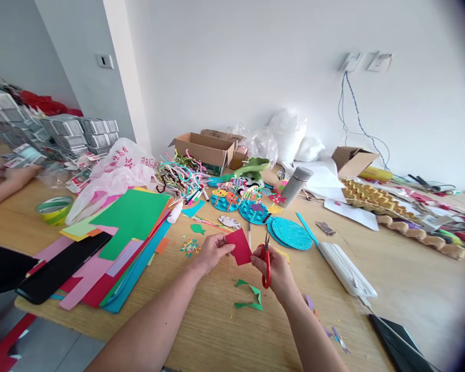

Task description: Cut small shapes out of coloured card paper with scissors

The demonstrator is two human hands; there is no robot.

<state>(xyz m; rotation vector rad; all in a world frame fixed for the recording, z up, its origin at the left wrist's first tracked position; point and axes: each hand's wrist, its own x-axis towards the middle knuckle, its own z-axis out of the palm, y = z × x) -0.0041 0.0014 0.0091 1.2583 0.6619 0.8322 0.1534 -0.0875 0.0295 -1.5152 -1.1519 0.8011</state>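
Note:
Between my two hands is a red piece of paper point(238, 247). My left hand point(214, 251) pinches its left edge between thumb and fingers. With its fingertips my right hand point(273, 268) touches the paper's lower right corner, and the same hand holds scissors point(267, 266) with red handles, blades pointing up and away. Below the paper lie green paper offcuts point(251, 297). Left of it are a green paper fish point(198, 228) and a heap of small coloured paper bits point(189, 247). A white fish cutout with dark outlines point(229, 222) lies just beyond.
Coloured paper sheets point(134, 219) are stacked at left under a black phone-like object point(64, 266). Blue discs point(292, 233), a grey bottle point(295, 187) and pipe cleaners point(180, 178) sit farther back. A white power strip point(346, 268) lies right. Another person's hand point(21, 175) is at far left.

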